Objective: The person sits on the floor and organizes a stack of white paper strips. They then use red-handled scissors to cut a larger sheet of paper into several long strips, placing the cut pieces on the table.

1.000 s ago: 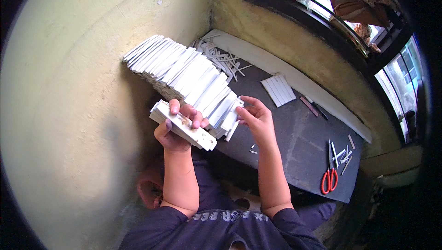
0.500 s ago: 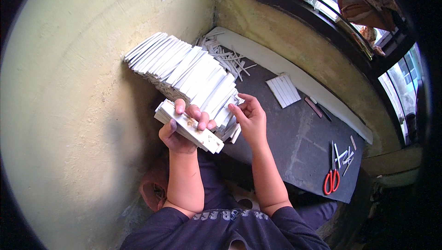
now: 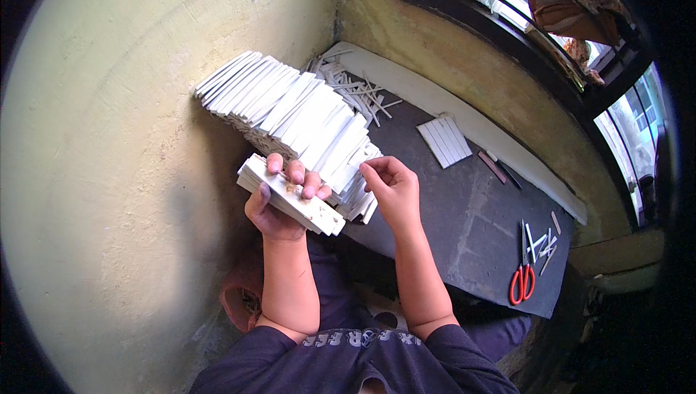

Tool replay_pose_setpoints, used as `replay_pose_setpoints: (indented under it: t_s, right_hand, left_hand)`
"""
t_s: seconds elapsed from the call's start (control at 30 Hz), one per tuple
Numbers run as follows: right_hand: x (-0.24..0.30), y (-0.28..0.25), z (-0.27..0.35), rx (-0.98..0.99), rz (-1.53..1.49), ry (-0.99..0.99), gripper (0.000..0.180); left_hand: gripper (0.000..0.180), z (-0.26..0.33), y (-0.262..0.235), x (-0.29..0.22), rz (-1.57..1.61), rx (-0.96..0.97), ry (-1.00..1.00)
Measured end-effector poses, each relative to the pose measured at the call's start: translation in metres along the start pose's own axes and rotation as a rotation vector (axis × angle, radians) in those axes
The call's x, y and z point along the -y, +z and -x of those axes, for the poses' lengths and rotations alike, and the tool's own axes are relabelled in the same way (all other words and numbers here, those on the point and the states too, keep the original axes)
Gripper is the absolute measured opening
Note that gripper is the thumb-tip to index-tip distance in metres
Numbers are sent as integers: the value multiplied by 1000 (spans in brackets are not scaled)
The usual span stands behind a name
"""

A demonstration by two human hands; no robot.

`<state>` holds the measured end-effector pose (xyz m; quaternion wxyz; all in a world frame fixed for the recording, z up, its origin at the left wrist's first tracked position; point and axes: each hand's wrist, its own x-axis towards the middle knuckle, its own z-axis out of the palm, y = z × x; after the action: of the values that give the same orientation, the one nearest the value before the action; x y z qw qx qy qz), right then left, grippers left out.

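Observation:
My left hand point(image 3: 279, 209) is wrapped round a small bundle of flat white strips point(image 3: 281, 189), its fingers over the top strip and its thumb at the side. Brownish marks show on that top strip. Behind the bundle, a long row of stacked white strips point(image 3: 286, 108) leans across the table beside the wall. At the row's near right end is my right hand point(image 3: 391, 184), its fingers curled in toward the thumb. The thumb tip lies against or just over the end strips. Whatever those fingers pinch, if anything, is hidden.
On the dark tabletop point(image 3: 442, 227) lie red-handled scissors point(image 3: 523, 271) and several thin offcuts point(image 3: 544, 243). A lined white square piece point(image 3: 444, 140) rests farther back, near a pinkish stick point(image 3: 493, 167) and a dark pen-like stick point(image 3: 509, 174). Loose narrow strips point(image 3: 355, 89) heap in the far corner.
My left hand and its bundle have shifted slightly left and toward the row's near side. The right index finger, stretched out before, has curled in toward the thumb.

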<state>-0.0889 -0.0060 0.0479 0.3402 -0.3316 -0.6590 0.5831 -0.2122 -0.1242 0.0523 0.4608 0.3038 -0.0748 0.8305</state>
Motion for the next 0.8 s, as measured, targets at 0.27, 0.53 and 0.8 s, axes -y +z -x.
replay_pose_setpoints:
  t_s: [0.27,0.53,0.8]
  right_hand:
    - [19,-22,20,103,-231,-11,16]
    - [34,-33,56,414,-204,-250,65]
    - [36,-48,57,189,-325,-155,48]
  left_hand:
    - [26,-2,7,11,-4,-52,53]
    - [31,-4,29,49,-408,-233,99]
    - [30,-4,42,81,-478,-311,40]
